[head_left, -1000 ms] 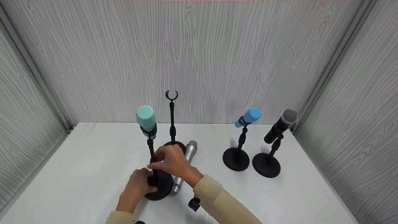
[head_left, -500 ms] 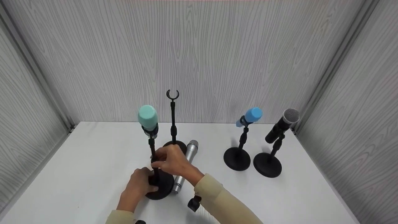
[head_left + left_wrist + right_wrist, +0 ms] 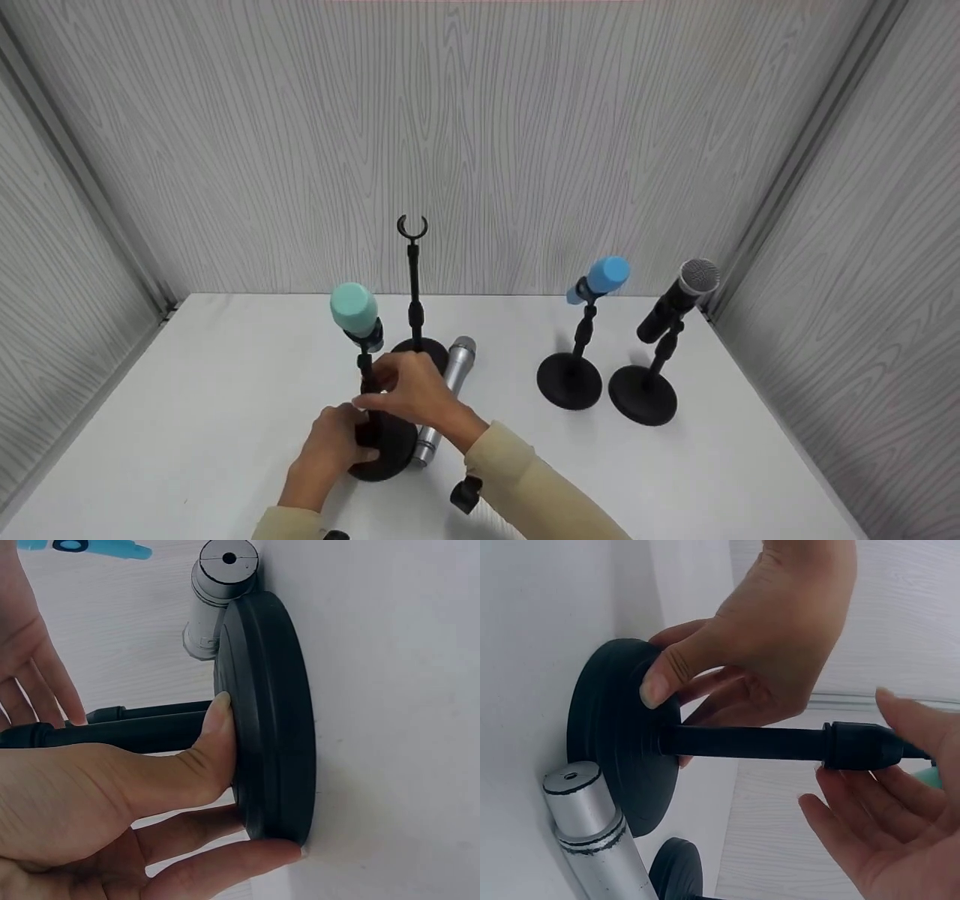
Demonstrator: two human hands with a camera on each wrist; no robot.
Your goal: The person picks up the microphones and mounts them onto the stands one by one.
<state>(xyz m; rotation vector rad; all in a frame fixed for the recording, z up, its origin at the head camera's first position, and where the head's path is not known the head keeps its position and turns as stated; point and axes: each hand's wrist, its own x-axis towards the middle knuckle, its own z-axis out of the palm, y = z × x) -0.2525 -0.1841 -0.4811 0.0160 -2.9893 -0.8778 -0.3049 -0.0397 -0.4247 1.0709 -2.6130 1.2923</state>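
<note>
My left hand (image 3: 328, 442) hides the left rim of the black round base (image 3: 395, 448). Above the base, my right hand (image 3: 416, 390) covers part of the stand pole (image 3: 365, 365); right of it, the wrist hides the middle of the silver microphone (image 3: 459, 365). Only slivers of the mint-green microphone (image 3: 930, 777) above the base reach my right wrist view. Nearer than the base, my sleeves (image 3: 544, 484) run off the head view's bottom edge.

The left forearm (image 3: 286, 525) enters at seven o'clock in the head view, pointing towards one. The left hand (image 3: 328, 442) grips, its thumb (image 3: 217, 731) pressed down opposite the fingers. The right forearm (image 3: 547, 491) enters near five o'clock, pointing towards ten. The right hand (image 3: 411, 390) is near the left, at its two o'clock, thumb and gently bent fingers spread apart.
</note>
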